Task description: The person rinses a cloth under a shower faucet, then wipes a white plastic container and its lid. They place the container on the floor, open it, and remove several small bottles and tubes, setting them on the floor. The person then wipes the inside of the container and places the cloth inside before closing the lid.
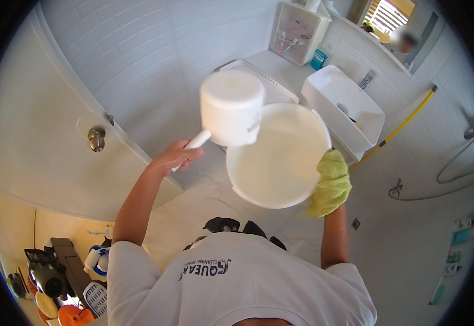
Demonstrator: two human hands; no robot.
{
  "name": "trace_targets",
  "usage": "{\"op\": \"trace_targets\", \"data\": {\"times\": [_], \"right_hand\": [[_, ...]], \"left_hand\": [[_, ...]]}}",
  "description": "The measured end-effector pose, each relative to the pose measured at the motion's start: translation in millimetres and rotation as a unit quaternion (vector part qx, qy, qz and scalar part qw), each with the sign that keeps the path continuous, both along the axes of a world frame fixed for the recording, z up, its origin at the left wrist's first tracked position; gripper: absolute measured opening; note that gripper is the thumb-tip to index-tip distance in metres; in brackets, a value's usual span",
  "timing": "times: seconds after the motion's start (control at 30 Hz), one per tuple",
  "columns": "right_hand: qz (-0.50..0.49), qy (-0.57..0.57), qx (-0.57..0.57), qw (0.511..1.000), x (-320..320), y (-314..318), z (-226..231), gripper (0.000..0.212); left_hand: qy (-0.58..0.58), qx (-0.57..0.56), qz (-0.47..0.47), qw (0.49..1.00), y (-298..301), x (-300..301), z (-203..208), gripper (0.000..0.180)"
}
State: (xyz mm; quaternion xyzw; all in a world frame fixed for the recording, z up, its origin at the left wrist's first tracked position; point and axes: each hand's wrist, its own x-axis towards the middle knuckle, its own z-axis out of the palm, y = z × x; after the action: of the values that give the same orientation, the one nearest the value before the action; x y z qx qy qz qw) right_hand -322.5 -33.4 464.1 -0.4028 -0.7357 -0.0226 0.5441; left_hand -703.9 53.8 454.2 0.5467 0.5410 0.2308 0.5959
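Note:
My left hand (pixel 177 157) is closed round the handle of a white plastic dipper (pixel 231 108). The dipper is raised beside and partly over the left rim of a large white bucket (pixel 280 163), its round base turned up toward me. Pale, cloudy contents or the bare inside show in the bucket; I cannot tell which. A yellow-green cloth (pixel 330 185) wraps my right hand (pixel 337 211) at the bucket's right rim. The cloth hides most of the fingers, which seem to grip it against the rim.
Beyond the bucket are a white sink (pixel 345 103), a counter with a blue bottle (pixel 319 58) and a small cabinet (pixel 299 32). A yellow pole (pixel 410 119) leans at the right, near a shower hose (pixel 443 190). A white door (pixel 46 114) stands at the left; several items lie behind it.

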Motion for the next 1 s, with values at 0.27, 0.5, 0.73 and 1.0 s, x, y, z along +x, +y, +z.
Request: {"op": "trace_targets", "data": {"times": [0.27,0.5,0.73,1.0], "right_hand": [[-0.175,0.092,-0.083,0.977,43,32,50,0.014],[-0.126,-0.057,0.168,0.976,52,73,89,0.008],[-0.358,-0.221,0.155,0.894,41,86,102,0.022],[-0.341,0.235,0.001,0.91,56,112,81,0.022]], "left_hand": [[-0.106,-0.075,0.148,0.981,5,-27,-9,0.025],[-0.173,-0.096,0.1,0.975,47,-30,-15,0.027],[-0.07,-0.026,0.072,0.995,169,-16,-36,0.024],[-0.062,-0.02,-0.007,0.998,293,47,-55,0.02]]}}
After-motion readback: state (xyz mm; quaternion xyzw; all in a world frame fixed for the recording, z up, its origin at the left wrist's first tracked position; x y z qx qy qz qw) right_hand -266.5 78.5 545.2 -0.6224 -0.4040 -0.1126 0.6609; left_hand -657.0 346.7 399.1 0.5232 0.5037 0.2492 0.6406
